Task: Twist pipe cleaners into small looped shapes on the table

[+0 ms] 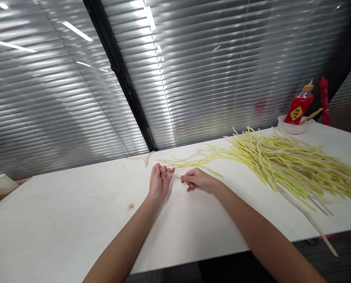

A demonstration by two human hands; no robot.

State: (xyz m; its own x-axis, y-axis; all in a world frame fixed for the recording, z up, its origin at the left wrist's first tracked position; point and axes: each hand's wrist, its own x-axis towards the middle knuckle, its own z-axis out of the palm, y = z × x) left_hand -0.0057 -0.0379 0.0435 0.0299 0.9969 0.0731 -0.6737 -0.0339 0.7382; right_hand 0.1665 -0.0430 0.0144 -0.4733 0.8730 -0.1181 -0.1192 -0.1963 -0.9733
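Over the middle of the white table (98, 208), a thin beige pipe cleaner (176, 176) runs between my two hands. My left hand (160, 184) is turned palm up, its curled fingers closed around one part of it. With thumb and fingertips, my right hand (200, 180) pinches the same strand a little to the right. Just beyond the hands lie several loose yellow-green pipe cleaners (193, 162). A bent beige piece (147, 158) rests behind my left hand. The finer ends of the held strand are too small to make out.
A large pile of yellow-green and beige pipe cleaners (293, 165) covers the right side; one beige strand overhangs the front edge. Behind it stand a clear bowl (293, 128), a red-labelled bottle (299, 107) and a red tube (324, 100). A blind-covered glass wall (199, 78) borders the back.
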